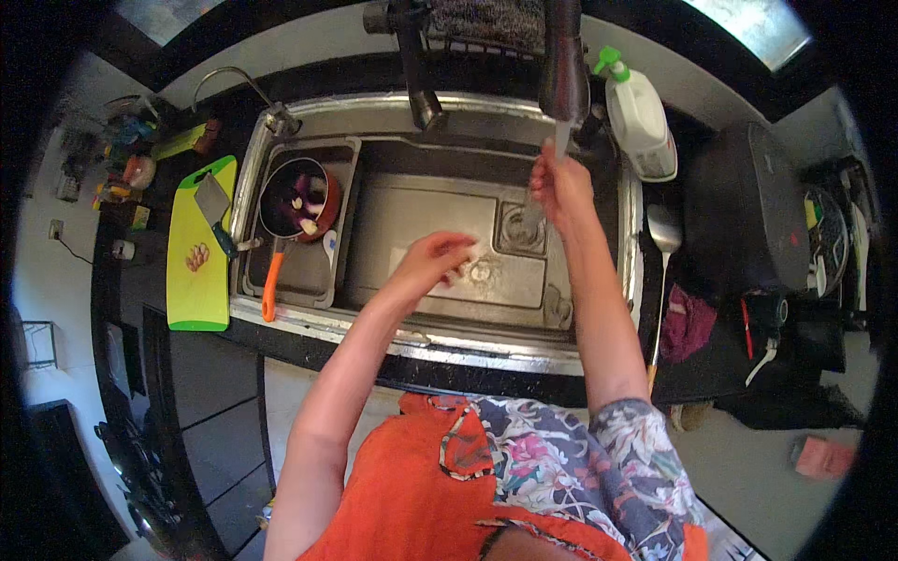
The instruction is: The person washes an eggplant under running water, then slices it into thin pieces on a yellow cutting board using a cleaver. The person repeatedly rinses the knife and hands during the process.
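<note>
- The right hand (559, 187) is reaching up over the back right of the steel sink (440, 201), its fingers closing round a thin, pale, blade-like utensil (561, 142); what kind it is cannot be told.
- The utensil is standing nearly upright in the view, its long axis running from the hand toward the tall dark faucet (564, 65) above it, its free end pointing away from the person, under the spout.
- The left hand (440, 257) is hovering low over the sink floor, fingers curling loosely down onto something small and whitish (472, 266); whether it is gripping it or only touching it I cannot tell.
- The square drain (517, 227) is lying between the two hands.
- A dark saucepan (297, 198) with an orange handle is sitting in the left tray of the sink, holding pale and purple pieces, its handle pointing toward the person.
- A green cutting board (198, 271) is lying on the dark surface left of the sink, carrying a cleaver (213, 201).
- A white dish-soap bottle (641, 117) with a green pump is standing right of the faucet.
- A ladle (662, 234) is resting on the surface right of the sink, bowl away from the person.
</note>
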A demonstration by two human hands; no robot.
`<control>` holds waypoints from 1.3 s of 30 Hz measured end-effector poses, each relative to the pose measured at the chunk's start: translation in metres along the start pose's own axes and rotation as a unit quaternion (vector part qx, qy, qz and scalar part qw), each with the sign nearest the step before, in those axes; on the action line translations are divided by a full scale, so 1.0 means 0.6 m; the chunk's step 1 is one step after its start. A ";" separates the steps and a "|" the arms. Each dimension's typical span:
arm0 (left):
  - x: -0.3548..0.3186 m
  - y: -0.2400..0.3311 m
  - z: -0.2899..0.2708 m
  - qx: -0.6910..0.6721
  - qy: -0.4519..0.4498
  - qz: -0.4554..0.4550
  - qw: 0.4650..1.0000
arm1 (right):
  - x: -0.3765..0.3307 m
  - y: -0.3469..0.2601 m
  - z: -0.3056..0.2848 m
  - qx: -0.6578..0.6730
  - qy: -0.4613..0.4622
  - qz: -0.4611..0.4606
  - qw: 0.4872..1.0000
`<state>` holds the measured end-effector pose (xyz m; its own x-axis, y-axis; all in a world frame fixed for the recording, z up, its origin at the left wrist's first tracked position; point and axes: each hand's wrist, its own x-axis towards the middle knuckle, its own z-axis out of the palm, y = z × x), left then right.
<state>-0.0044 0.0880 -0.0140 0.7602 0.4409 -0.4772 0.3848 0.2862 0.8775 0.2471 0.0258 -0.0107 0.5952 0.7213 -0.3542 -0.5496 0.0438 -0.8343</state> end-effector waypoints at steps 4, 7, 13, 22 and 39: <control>0.201 0.049 0.115 -0.115 -0.047 0.005 0.992 | -0.078 0.021 0.028 -0.178 0.011 -0.174 0.968; 0.332 0.033 0.187 -0.230 -0.030 -0.079 0.970 | -0.189 0.072 0.093 -0.274 -0.126 -0.385 0.872; 0.358 0.075 0.248 -0.192 -0.079 -0.099 0.973 | -0.037 0.064 -0.024 -0.390 -0.084 -0.654 0.642; 0.239 0.073 0.250 -0.034 0.225 0.097 0.969 | 0.210 0.164 -0.156 -0.527 -0.024 -0.106 0.843; 0.408 -0.100 0.045 0.285 0.132 0.110 0.943 | 0.116 0.147 -0.095 -0.298 -0.181 0.202 0.915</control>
<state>0.1726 0.1558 -0.1824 0.7266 0.6541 -0.2102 0.5097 -0.3080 0.8033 0.2735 0.0404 -0.1329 0.1204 0.7820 -0.6115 -0.2004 -0.5842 -0.7865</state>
